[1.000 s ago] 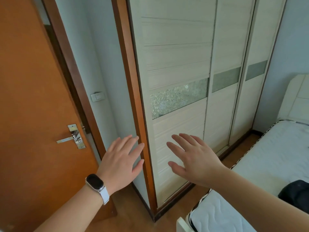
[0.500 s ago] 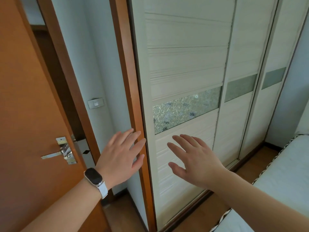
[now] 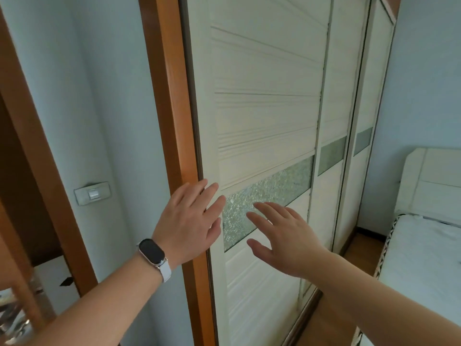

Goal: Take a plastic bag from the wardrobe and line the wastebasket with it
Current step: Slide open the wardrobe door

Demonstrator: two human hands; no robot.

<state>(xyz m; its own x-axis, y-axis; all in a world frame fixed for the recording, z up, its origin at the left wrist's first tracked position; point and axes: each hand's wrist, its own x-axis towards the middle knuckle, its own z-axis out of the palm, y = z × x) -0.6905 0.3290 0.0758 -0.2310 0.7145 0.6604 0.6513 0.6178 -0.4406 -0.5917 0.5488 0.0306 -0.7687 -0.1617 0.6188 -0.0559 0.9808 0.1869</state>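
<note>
The left hand (image 3: 189,221) is spread flat and holds nothing, its fingers straight and slightly apart. Its fingertips lie over the seam where the wooden frame (image 3: 169,96) meets the nearest door (image 3: 262,108) of the wardrobe (image 3: 334,83). One band watch (image 3: 152,252) with a dark face and white strap sits on that wrist. The right hand (image 3: 284,240) is just beside it, likewise flat and empty, its fingers straight over the frosted glass strip (image 3: 272,193) of the same door. Whether either palm actually presses the panel I cannot tell from this angle. The wardrobe shows three sliding doors, all closed, cream with horizontal grooves. Each is crossed by one glass strip, three strips in all. Left of the frame, one light switch (image 3: 92,193) sits on the pale wall, and beyond it is an orange door jamb (image 3: 37,171). At the right stands one bed (image 3: 424,265) with a white mattress and a cream headboard (image 3: 434,181)
</note>
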